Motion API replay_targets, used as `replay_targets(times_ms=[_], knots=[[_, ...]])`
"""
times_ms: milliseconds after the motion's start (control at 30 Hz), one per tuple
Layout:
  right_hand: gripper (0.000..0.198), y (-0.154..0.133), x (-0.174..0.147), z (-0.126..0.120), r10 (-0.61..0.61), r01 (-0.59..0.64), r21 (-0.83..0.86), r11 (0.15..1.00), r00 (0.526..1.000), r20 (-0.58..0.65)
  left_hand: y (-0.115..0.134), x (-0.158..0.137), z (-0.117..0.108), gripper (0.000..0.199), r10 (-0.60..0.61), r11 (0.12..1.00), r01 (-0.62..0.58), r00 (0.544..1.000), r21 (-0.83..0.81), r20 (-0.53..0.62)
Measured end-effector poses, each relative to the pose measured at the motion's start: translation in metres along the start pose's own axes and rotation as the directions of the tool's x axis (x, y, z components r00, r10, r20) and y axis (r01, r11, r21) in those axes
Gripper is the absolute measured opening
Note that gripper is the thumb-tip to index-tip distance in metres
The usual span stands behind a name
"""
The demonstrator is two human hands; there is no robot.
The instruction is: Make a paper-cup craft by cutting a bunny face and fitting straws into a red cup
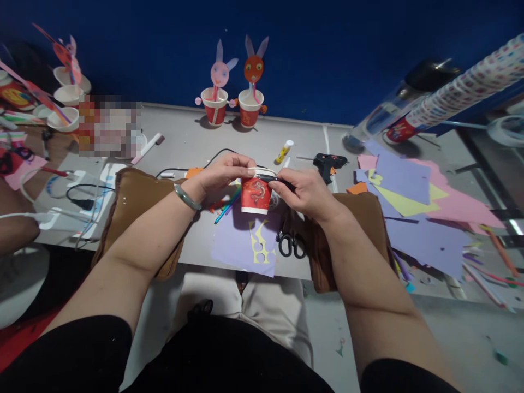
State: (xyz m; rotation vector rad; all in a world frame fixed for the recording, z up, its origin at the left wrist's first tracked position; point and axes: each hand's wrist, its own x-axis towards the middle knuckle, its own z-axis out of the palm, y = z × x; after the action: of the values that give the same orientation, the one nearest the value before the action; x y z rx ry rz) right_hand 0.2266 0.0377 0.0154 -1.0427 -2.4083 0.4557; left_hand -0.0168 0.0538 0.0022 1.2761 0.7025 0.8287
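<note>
My left hand (pixel 231 170), with a jade-green bangle on the wrist, is closed on the rim of a red and white paper cup (pixel 257 195). The cup hangs above the table with its printed side toward me. My right hand (pixel 302 190) grips a slim black tool (pixel 270 178) laid against the cup just below the rim; its exact kind is hard to make out. Beneath the cup lie a purple paper sheet (pixel 229 245) and a yellow scrap with round holes (pixel 257 245). Black-handled scissors (pixel 292 245) rest by my right forearm.
Two rabbit-headed cups (pixel 215 109) stand at the back wall. A glue stick (pixel 284 152) and a black glue gun (pixel 329 162) lie beyond my hands. Brown cushions (pixel 151 199) are under my forearms. Coloured paper (pixel 426 240) and stacked cups (pixel 462 93) occupy the right; power strips (pixel 98 202), the left.
</note>
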Motion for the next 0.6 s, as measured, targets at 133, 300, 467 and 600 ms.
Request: replay_targets(times_ms=[133,300,467,600], knots=[[0.036,0.003,0.000,0.003,-0.023,0.024,0.008,1.000,0.999,-0.047,-0.001,0.001,-0.001,0.029,-0.004,1.000,0.004,1.000,-0.013,-0.009],[0.037,0.003,0.001,0.005,-0.039,0.042,0.026,0.999,0.995,-0.092,-0.001,0.002,-0.002,0.031,0.010,1.000,-0.010,1.000,0.014,-0.003],[0.036,-0.002,-0.001,0.007,-0.110,0.119,0.129,0.984,0.991,-0.072,0.000,0.002,-0.004,0.034,0.051,0.999,-0.051,0.999,0.020,-0.004],[0.031,-0.007,-0.003,0.009,-0.172,0.180,0.288,0.941,0.984,-0.051,0.002,0.003,-0.005,0.034,0.091,0.996,-0.090,0.995,0.011,-0.029]])
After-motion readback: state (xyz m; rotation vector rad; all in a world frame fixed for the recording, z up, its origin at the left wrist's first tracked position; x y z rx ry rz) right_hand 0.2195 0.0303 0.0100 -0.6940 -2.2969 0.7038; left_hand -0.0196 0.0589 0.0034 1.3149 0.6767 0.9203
